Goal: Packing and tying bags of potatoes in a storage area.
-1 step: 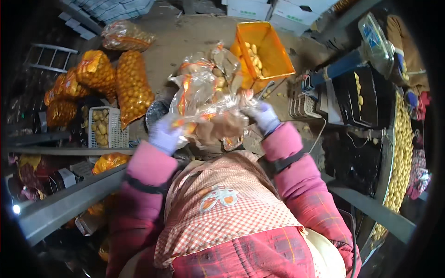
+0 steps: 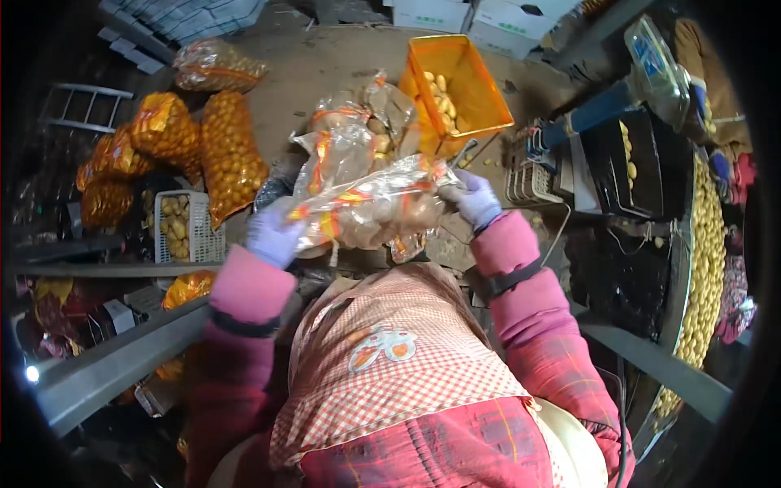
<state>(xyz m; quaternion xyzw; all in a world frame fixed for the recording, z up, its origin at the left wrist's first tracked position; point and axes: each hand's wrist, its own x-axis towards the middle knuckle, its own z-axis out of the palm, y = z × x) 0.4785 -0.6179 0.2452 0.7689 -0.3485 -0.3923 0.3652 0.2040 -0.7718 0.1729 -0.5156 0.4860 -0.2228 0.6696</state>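
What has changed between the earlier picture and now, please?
The left hand has moved slightly left and the right hand slightly right, drawing the upper edge of the clear plastic bag straighter between them. Both keep their grip on it; nothing was let go. The orange crate and the filled net sack stayed put.

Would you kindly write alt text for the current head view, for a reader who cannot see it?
A gloved left hand and gloved right hand hold a clear, red-and-yellow-printed plastic bag between them. Beyond it stands an orange crate with potatoes inside; filled orange sacks are at left.
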